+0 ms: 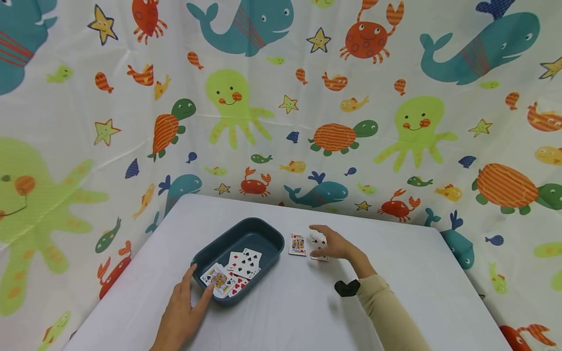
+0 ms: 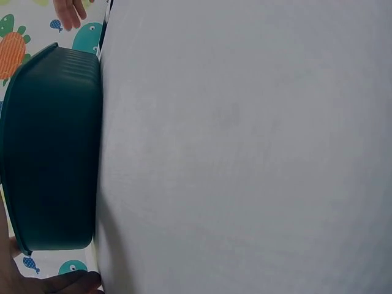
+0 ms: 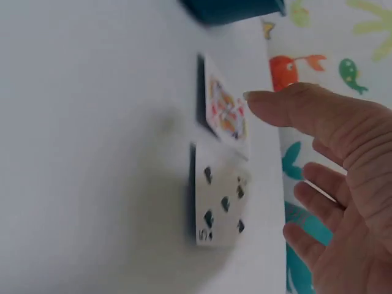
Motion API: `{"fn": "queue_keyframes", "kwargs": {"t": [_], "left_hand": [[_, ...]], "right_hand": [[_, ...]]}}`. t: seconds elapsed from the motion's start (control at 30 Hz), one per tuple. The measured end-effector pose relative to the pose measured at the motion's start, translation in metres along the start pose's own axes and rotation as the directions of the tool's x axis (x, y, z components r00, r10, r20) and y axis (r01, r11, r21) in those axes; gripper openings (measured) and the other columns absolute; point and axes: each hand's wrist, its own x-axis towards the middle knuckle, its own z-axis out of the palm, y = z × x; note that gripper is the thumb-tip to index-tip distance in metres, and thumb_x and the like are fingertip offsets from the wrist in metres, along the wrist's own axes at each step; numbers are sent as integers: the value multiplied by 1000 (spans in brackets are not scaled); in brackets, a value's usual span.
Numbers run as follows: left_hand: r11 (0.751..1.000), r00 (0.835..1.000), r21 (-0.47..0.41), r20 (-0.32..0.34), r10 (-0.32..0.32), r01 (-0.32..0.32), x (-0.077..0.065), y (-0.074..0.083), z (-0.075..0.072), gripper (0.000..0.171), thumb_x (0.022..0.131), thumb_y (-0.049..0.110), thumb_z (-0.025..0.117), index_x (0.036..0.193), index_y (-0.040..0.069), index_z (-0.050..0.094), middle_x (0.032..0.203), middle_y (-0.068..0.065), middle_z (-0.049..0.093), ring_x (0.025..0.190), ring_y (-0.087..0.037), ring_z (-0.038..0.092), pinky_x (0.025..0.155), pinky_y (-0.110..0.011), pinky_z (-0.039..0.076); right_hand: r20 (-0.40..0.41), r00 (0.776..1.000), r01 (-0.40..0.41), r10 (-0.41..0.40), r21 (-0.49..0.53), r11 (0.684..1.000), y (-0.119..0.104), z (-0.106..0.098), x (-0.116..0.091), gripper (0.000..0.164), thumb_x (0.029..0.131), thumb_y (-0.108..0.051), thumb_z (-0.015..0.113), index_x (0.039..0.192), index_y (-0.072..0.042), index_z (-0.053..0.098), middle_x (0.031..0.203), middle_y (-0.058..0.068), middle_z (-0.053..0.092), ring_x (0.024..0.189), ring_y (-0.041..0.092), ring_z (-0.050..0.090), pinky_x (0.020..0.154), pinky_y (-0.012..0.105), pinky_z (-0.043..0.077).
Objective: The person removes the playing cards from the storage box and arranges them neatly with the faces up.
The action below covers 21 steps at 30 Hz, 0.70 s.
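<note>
A dark blue plastic tub [image 1: 259,226] holds several loose playing cards [image 1: 248,263], with a king [image 1: 218,280] on top at its near end. My left hand [image 1: 182,309] is at that near corner, thumb and forefinger spread against the rim. In the left wrist view, the tub's outer wall [image 2: 55,147] stands on the cloth beside the fingers. Right of the tub lie a face card [image 1: 297,244] with red marks and a five of spades [image 3: 220,196]. My right hand [image 1: 333,246] hovers over the five, thumb and fingers apart, holding nothing.
A white cloth [image 1: 303,302] covers the table. Behind and around it hangs a curtain [image 1: 281,156] printed with sea animals. A black strap piece [image 1: 347,288] sits at the right wrist, by the beige sleeve [image 1: 386,307].
</note>
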Motion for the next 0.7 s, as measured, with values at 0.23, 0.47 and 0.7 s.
{"fn": "queue_keyframes", "kwargs": {"t": [0.23,0.47,0.7], "left_hand": [[1000,1000,-2,-2,-4,4,-1,1,-1,88,100,63,51,162,14,14,146,-38,40,130,-56,48,104,-70,40],[1000,1000,-5,-12,2,-2,-2,2,0,87,100,62,52,162,14,15,146,-38,40,129,-56,49,104,-70,41],[1000,1000,6,-12,1,-1,-2,2,0,87,100,62,52,161,13,15,146,-39,40,131,-57,47,104,-70,41]], "right_hand": [[-53,993,113,-105,183,977,-18,5,-2,80,90,-20,78,157,-8,37,160,17,38,146,41,38,116,61,34],[-107,982,181,-155,309,934,-42,15,-3,79,90,-19,79,157,-10,37,159,15,40,146,39,39,117,57,35],[-140,971,232,-192,375,898,-71,29,-2,81,88,-22,82,157,-16,38,158,11,43,144,32,43,116,52,38]]}}
